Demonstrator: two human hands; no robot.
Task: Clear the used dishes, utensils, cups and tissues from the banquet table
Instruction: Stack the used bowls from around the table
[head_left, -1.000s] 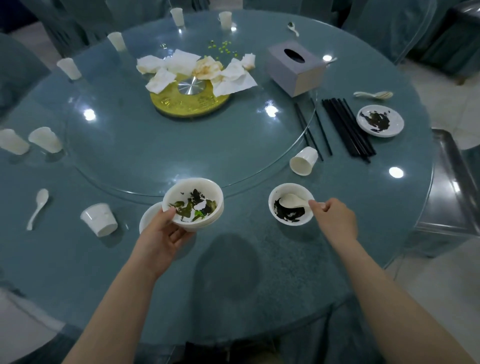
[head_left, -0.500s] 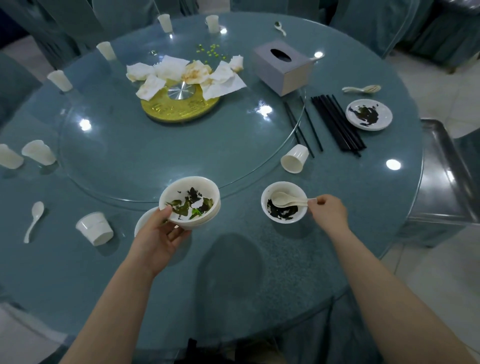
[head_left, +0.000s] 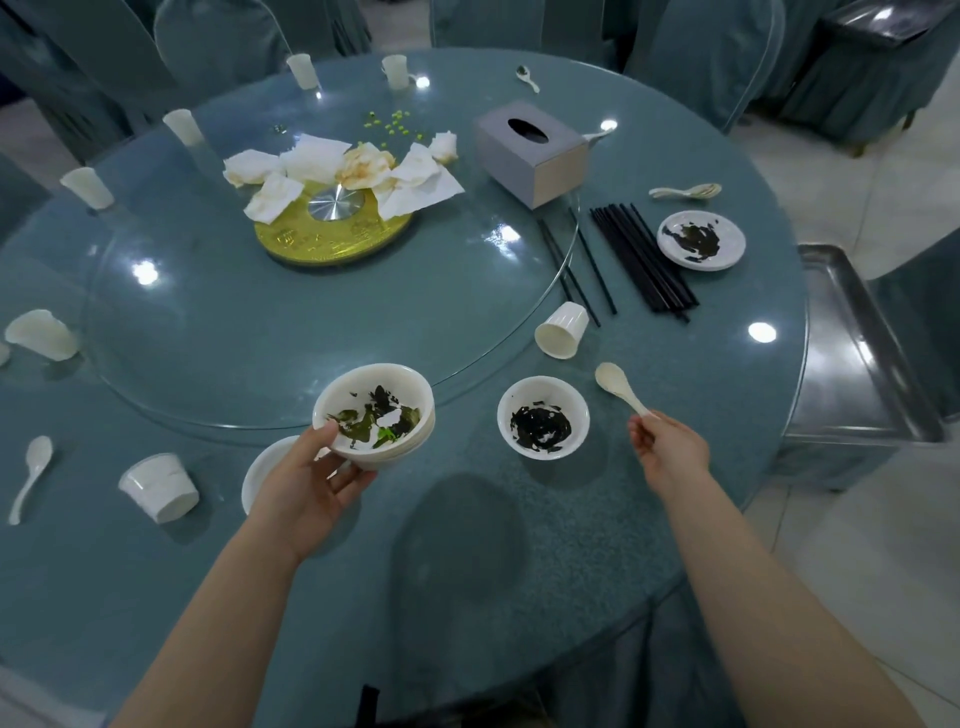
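Left hand (head_left: 306, 483): cradles a stack of bowls (head_left: 376, 413) above the bench (head_left: 467, 571), thumb on the near rim, fingers curled beneath.
Right hand (head_left: 670, 449): fingers pinch the spoon (head_left: 621, 387) by its handle tip, clear of the bench.
Spoon's long axis: bowl end points up and left, away from the fingers.
Key relation: the dirty bowl (head_left: 543, 418) sits between both hands, nearer the right hand; the stack lies left of the spoon.
Likely next: spoon into the stack, I'd guess.
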